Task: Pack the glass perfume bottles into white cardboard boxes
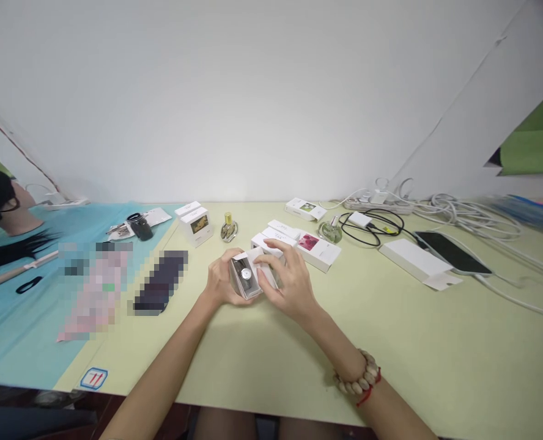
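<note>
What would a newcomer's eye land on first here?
Probably the open white box near the middle, gripped by the left hand with the right hand's fingers at its side and a round silver piece showing inside. Next might come the dark-haired mannequin head at the far left, then the tangled white cables toward the back right.

The box (256,282) is between the hands (294,284), over the middle of the surface (413,360). Behind it, left to right: cartons (198,229), bottle (229,229), more cartons (320,252). Right: phone (455,252), with cables (464,214) behind. Left end: cloth (14,342), carrying the jar (142,228); mannequin head (22,214) left of the jar.
</note>
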`<state>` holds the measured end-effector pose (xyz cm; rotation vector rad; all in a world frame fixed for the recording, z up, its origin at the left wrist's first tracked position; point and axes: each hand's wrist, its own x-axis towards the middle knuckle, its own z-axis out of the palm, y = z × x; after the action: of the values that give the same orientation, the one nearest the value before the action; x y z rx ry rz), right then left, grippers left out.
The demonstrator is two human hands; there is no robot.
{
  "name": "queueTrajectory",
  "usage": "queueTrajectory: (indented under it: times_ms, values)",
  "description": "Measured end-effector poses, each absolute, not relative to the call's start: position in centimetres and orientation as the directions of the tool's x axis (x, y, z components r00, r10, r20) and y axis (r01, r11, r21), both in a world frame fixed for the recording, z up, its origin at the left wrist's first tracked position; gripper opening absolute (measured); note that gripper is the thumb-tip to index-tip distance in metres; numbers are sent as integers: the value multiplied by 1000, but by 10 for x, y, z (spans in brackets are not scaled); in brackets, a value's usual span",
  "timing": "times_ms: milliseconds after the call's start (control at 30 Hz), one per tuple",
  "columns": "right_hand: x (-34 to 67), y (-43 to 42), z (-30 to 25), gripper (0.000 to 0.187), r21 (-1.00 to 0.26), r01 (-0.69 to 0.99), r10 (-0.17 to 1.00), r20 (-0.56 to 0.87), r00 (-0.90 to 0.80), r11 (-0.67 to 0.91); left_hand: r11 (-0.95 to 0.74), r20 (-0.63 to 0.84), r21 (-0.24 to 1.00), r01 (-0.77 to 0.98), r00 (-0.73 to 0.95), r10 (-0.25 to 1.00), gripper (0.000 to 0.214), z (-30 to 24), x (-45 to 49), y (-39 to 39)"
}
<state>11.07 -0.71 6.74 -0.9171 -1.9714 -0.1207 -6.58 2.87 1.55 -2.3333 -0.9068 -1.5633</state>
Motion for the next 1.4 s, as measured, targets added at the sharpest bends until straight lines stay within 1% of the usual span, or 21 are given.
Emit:
queueTrajectory:
  times_ms: [67, 167, 233, 333, 400, 533, 667, 733, 800, 867, 1000, 1067, 1233, 1300, 1400]
  values:
    - [110, -7, 67, 21, -271, 631, 542, 790, -286, 727, -803, 891, 171, 571, 259, 374, 84, 15, -66, 29]
    - [109, -6, 65, 19, -286, 615, 535, 802, -266, 735, -815, 893, 172, 553, 262, 366, 85, 15, -65, 29]
    - [110, -4, 64, 17, -302, 611, 539, 805, -248, 732, -772, 874, 222, 596, 229, 428, 85, 15, -64, 27]
    - [114, 2, 62, 16, -333, 624, 560, 802, -207, 707, -610, 818, 364, 704, 71, 571, 85, 15, -64, 25]
    - [117, 4, 60, 16, -337, 635, 571, 796, -203, 695, -551, 800, 411, 726, 3, 600, 86, 15, -65, 26]
    - [117, 4, 58, 18, -308, 658, 580, 778, -242, 687, -631, 820, 403, 663, 45, 570, 83, 14, -67, 28]
    - [115, 3, 59, 32, -313, 699, 614, 755, -228, 643, -678, 815, 431, 595, 65, 575, 57, 15, -62, 27]
    - [115, 3, 60, 35, -322, 708, 626, 750, -214, 628, -711, 843, 413, 569, 55, 535, 46, 17, -57, 24]
    - [116, 3, 61, 32, -333, 700, 627, 751, -207, 631, -741, 870, 393, 544, 40, 491, 45, 19, -52, 20]
    - [117, 3, 61, 27, -345, 675, 619, 757, -211, 652, -746, 876, 406, 529, 8, 482, 48, 20, -49, 17]
    - [118, 3, 58, 26, -331, 620, 573, 784, -238, 711, -730, 844, 483, 485, -33, 536, 50, 17, -46, 14]
    - [119, 4, 57, 27, -336, 608, 566, 791, -232, 719, -734, 837, 493, 467, -25, 546, 48, 15, -46, 14]
    - [120, 5, 60, 22, -331, 644, 561, 807, -185, 690, -737, 845, 466, 490, 0, 535, 39, 12, -47, 15]
    - [121, 6, 62, 19, -334, 663, 561, 813, -157, 670, -728, 832, 484, 485, 2, 555, 33, 13, -47, 15]
    - [119, 6, 63, 16, -382, 658, 594, 795, -124, 649, -702, 803, 539, 466, -32, 596, 25, 15, -47, 14]
